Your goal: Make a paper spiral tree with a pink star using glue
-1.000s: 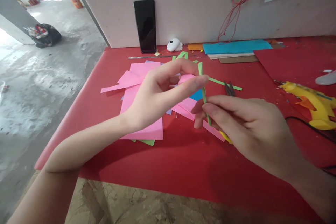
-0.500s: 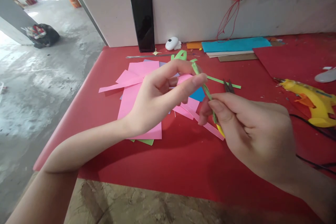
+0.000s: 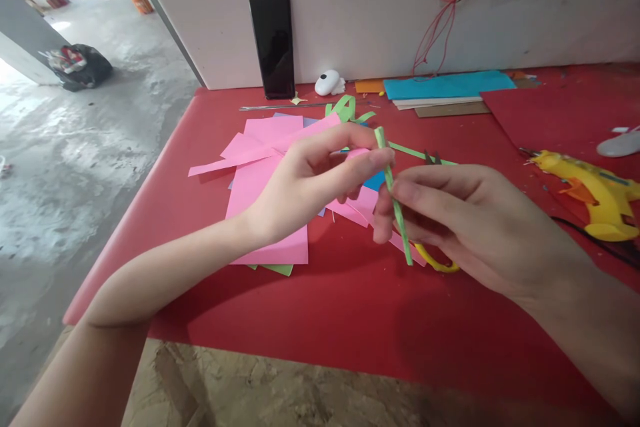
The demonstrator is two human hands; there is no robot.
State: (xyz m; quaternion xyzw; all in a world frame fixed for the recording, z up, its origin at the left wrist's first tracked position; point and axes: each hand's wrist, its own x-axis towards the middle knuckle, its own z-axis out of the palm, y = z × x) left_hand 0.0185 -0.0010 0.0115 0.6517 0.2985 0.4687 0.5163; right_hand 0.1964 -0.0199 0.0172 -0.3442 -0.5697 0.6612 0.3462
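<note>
Both hands hold one thin green paper stick (image 3: pixel 399 220) above the red table (image 3: pixel 310 320). My left hand (image 3: pixel 305 183) pinches its upper end between thumb and forefinger, with a small pink piece (image 3: pixel 356 154) tucked behind the fingers. My right hand (image 3: pixel 465 227) is closed round the stick's middle; the lower tip pokes out below the fingers. Under the hands lie pink paper sheets (image 3: pixel 265 180) with a blue scrap (image 3: pixel 375 181).
Yellow-handled scissors (image 3: pixel 437 263) lie under my right hand. A yellow glue gun (image 3: pixel 590 193) with a black cord sits at the right. A black phone (image 3: pixel 273 47) leans on the back wall beside a small white object (image 3: pixel 327 83). Blue and brown sheets (image 3: pixel 450 90) lie at the back. Green strips (image 3: pixel 350 110) lie beyond the pink paper.
The stick has swung from slanted back to nearly upright. My right hand slid up along it, so the lower tip now shows. The left hand stayed about where it was.
</note>
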